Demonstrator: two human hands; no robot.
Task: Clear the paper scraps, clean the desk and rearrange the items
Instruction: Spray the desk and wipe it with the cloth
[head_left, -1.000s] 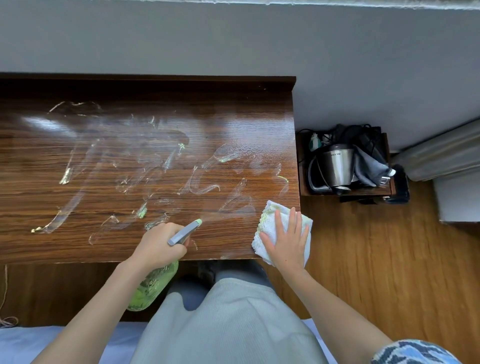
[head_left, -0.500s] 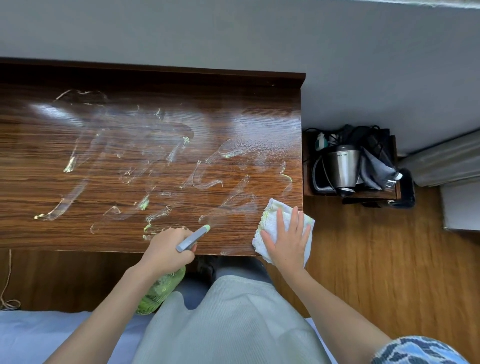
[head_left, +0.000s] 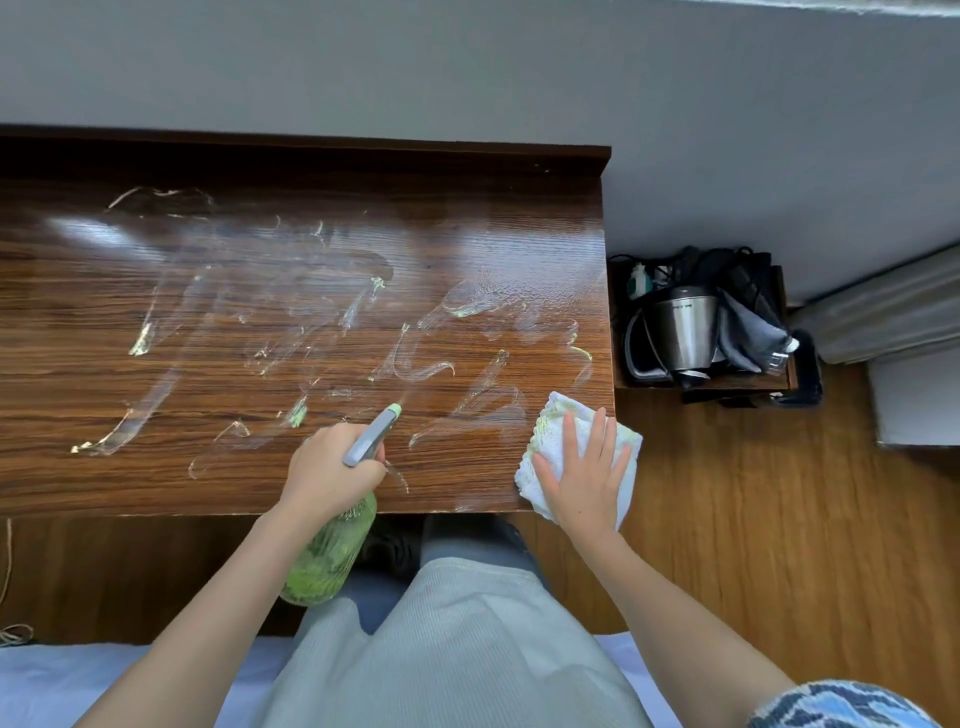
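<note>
Left hand (head_left: 332, 470) grips green spray bottle (head_left: 332, 556) over the desk's (head_left: 260, 338) near edge, nozzle aimed across the top. Right hand (head_left: 584, 478) lies flat, fingers spread, on a white folded cloth (head_left: 553, 447) overhanging the near right corner. Glossy woodgrain is streaked wet. Bottle neck is hidden by the fingers; desk cut off at left.
</note>
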